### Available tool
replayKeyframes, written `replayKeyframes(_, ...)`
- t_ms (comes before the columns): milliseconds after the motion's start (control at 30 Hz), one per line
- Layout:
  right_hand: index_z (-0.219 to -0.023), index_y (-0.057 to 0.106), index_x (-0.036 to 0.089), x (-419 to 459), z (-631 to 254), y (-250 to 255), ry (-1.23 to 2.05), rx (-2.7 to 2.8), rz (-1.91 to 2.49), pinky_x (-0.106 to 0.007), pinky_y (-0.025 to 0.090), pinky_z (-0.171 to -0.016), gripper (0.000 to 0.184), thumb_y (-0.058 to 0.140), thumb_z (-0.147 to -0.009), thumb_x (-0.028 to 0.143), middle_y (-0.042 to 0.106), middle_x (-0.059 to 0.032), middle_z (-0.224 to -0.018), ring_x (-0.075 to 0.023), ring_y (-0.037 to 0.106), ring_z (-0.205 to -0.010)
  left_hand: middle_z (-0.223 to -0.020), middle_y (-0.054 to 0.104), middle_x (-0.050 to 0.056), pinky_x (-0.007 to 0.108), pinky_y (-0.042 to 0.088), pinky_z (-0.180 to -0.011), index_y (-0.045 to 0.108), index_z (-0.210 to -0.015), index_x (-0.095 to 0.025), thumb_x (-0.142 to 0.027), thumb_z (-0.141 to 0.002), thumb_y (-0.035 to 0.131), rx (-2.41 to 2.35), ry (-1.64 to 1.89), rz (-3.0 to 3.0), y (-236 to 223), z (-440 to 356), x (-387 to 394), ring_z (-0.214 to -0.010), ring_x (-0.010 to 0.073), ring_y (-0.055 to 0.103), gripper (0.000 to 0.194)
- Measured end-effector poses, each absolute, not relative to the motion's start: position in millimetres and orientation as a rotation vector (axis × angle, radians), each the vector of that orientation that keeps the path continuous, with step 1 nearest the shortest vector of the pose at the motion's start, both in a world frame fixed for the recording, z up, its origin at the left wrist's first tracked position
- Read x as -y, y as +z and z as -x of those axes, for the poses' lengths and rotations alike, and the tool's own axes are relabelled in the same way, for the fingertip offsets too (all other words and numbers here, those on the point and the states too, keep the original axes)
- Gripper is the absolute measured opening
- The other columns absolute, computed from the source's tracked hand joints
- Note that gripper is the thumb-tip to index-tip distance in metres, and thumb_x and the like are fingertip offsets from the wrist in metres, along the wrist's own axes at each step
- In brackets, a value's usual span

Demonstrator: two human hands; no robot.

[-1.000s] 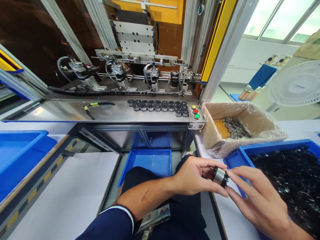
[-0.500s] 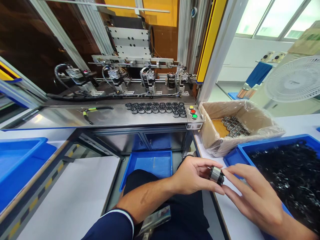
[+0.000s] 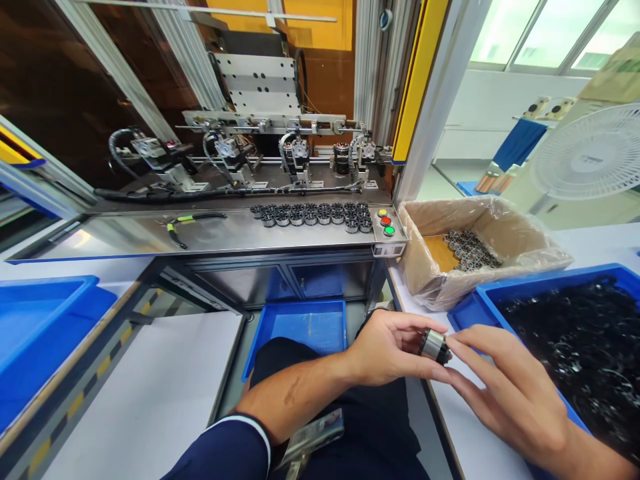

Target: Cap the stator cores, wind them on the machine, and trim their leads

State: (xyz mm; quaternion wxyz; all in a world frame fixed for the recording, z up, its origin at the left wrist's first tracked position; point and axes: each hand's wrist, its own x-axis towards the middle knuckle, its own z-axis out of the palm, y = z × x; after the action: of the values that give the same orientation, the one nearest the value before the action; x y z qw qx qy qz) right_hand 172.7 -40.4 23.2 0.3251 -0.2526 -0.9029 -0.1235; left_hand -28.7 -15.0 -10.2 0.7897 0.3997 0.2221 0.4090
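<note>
A motor stator core [image 3: 434, 346], a short silvery cylinder with black plastic end pieces, is held between both hands over the right-hand table. My left hand [image 3: 387, 350] grips it from the left, fingers above and thumb below. From the right, the fingertips of my right hand [image 3: 510, 387] pinch its black end. Similar black-ended cores [image 3: 310, 213] stand in rows on the machine's steel ledge. Beside my right hand, a blue bin [image 3: 483, 297] is full of black plastic parts [image 3: 580, 347].
A plastic-lined carton [image 3: 425, 283] holds several metal rings [image 3: 473, 251]. Green-handled pliers [image 3: 183, 220] lie on the ledge, left of the cores. Yellow, red and green buttons [image 3: 386, 221] sit at its right end. A white fan [image 3: 590, 153] stands behind the bin.
Both hands stay around the stator core with nearly the same grip. The whole view has shifted slightly, with the hands and core a little further left in it than a second ago.
</note>
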Motion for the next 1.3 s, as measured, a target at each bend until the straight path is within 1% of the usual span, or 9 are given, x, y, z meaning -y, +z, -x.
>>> replayKeyframes(133, -0.122, 0.059, 0.009, 41, -180, 19, -0.345, 2.406, 0.569, -0.041, 0.053, -0.088, 0.038, 0.063, -0.084, 0.0, 0.059, -0.0152, -0.115, -0.0259, 0.059, -0.108, -0.085, 0.076, 0.003, 0.039, 0.056, -0.092, 0.074, -0.102, -0.013, -0.013, -0.032, 0.097, -0.472, 0.866, -0.868, -8, 30, 16, -0.081, 0.0186, 0.072, 0.074)
replayKeyframes(300, -0.122, 0.057, 0.006, 41, -176, 23, -0.406, 2.384, 0.629, -0.041, 0.053, -0.085, 0.041, 0.071, -0.083, 0.006, 0.062, -0.0148, -0.105, -0.026, 0.06, -0.103, -0.087, 0.077, 0.001, 0.027, 0.056, -0.082, 0.076, -0.099, -0.015, -0.004, -0.032, 0.095, -0.45, 0.878, -0.836, -6, 32, 16, -0.078, 0.0127, 0.071, 0.07)
replayKeyframes(400, -0.119, 0.058, 0.005, 41, -171, 28, -0.395, 2.387, 0.651, -0.041, 0.054, -0.082, 0.037, 0.07, -0.084, 0.01, 0.063, -0.0154, -0.101, -0.0261, 0.061, -0.098, -0.087, 0.077, 0.001, 0.024, 0.056, -0.08, 0.077, -0.098, -0.016, -0.003, -0.033, 0.094, -0.438, 0.872, -0.82, -5, 32, 16, -0.077, 0.0116, 0.071, 0.069)
replayKeyframes(833, -0.117, 0.059, 0.001, 45, -174, 24, -0.539, 2.433, 0.632, -0.043, 0.052, -0.084, 0.033, 0.068, -0.088, 0.014, 0.062, -0.0184, -0.106, -0.0287, 0.06, -0.103, -0.088, 0.077, 0.002, 0.03, 0.056, -0.088, 0.076, -0.1, -0.015, -0.008, -0.035, 0.096, -0.457, 0.812, -0.845, -10, 33, 16, -0.08, 0.014, 0.071, 0.069)
replayKeyframes(900, -0.119, 0.059, 0.003, 46, -173, 22, -0.528, 2.432, 0.639, -0.043, 0.054, -0.084, 0.033, 0.066, -0.089, 0.015, 0.063, -0.0176, -0.105, -0.0282, 0.061, -0.102, -0.089, 0.077, 0.002, 0.03, 0.055, -0.089, 0.076, -0.103, -0.016, -0.009, -0.039, 0.096, -0.429, 0.806, -0.856, -13, 33, 17, -0.081, 0.0139, 0.071, 0.067)
replayKeyframes(1000, -0.124, 0.059, 0.01, 46, -173, 22, -0.437, 2.402, 0.693, -0.04, 0.056, -0.085, 0.037, 0.067, -0.088, 0.014, 0.065, -0.0141, -0.106, -0.0255, 0.063, -0.102, -0.098, 0.076, 0.006, 0.032, 0.055, -0.093, 0.07, -0.118, -0.016, -0.019, -0.061, 0.09, -0.342, 0.821, -0.94, -14, 34, 21, -0.092, 0.0165, 0.072, 0.061)
replayKeyframes(1133, -0.134, 0.054, 0.019, 36, -175, 27, -0.04, 2.289, 0.873, -0.038, 0.059, -0.088, 0.047, 0.065, -0.092, 0.035, 0.061, -0.0143, -0.122, -0.025, 0.063, -0.111, -0.127, 0.067, 0.015, 0.036, 0.053, -0.098, 0.05, -0.143, -0.019, -0.033, -0.089, 0.067, -0.265, 0.844, -1.199, -11, 40, 27, -0.117, 0.0241, 0.066, 0.058)
replayKeyframes(1200, -0.135, 0.054, 0.022, 31, -176, 28, 0.113, 2.239, 0.941, -0.036, 0.06, -0.088, 0.048, 0.063, -0.092, 0.042, 0.063, -0.0123, -0.123, -0.0244, 0.065, -0.111, -0.136, 0.061, 0.018, 0.037, 0.051, -0.101, 0.044, -0.148, -0.019, -0.034, -0.093, 0.061, -0.27, 0.857, -1.386, -8, 42, 29, -0.123, 0.026, 0.063, 0.059)
replayKeyframes(1300, -0.124, 0.059, 0.023, 29, -173, 26, 0.207, 2.231, 0.936, -0.028, 0.061, -0.083, 0.034, 0.062, -0.094, 0.037, 0.07, -0.0063, -0.11, -0.0188, 0.07, -0.098, -0.134, 0.063, 0.018, 0.035, 0.05, -0.104, 0.044, -0.146, -0.016, -0.033, -0.094, 0.058, -0.354, 0.928, -1.637, -7, 45, 32, -0.121, 0.0249, 0.064, 0.057)
